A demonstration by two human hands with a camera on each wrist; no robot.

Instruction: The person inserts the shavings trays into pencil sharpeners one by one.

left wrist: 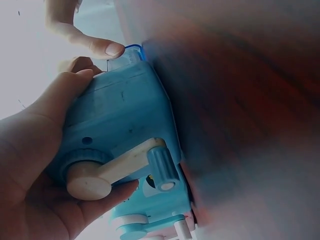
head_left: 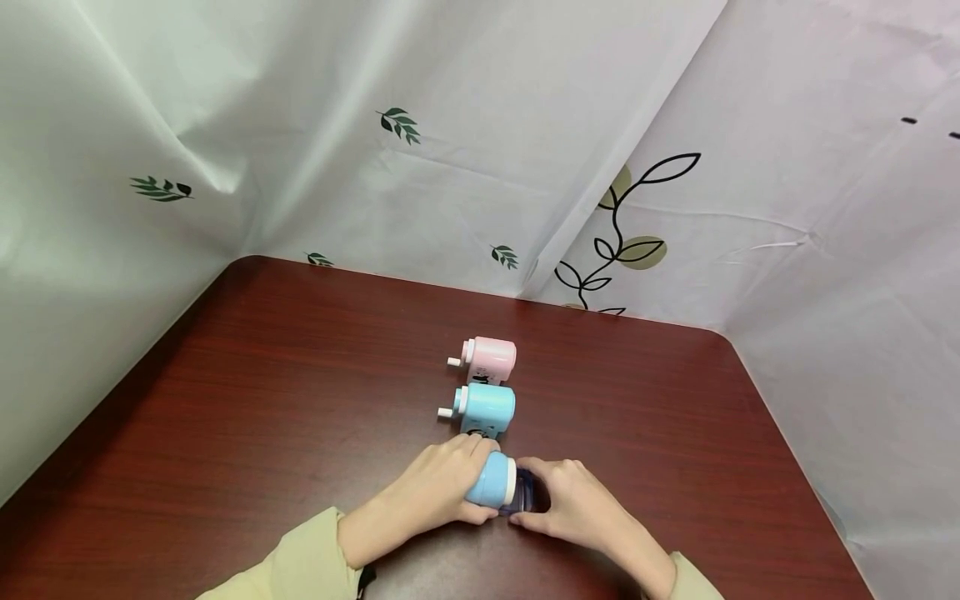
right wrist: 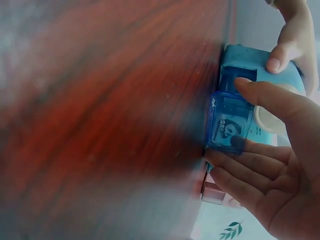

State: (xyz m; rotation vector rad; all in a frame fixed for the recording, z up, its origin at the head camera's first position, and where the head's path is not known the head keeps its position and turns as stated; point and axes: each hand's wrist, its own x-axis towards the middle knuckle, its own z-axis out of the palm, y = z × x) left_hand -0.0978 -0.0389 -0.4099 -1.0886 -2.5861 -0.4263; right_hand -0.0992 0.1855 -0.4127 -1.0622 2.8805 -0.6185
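Observation:
A blue hand-crank pencil sharpener (head_left: 492, 480) is on the table near its front edge. My left hand (head_left: 441, 481) grips its body, fingers over the far side and thumb on the near side. In the left wrist view its cream crank arm (left wrist: 129, 164) with a blue knob points away from the right hand. My right hand (head_left: 577, 506) pinches the clear blue shavings drawer (right wrist: 231, 124) between thumb and fingers. This drawer sticks partly out of the sharpener, and a dark opening shows beside it in the right wrist view.
Just beyond the hands stands a lighter blue crank sharpener (head_left: 490, 406), with a pink one (head_left: 495, 357) behind it. Both have their cranks toward the left. White curtain (head_left: 450, 192) with leaf prints surrounds the back and sides of the dark red wooden table (head_left: 315, 375).

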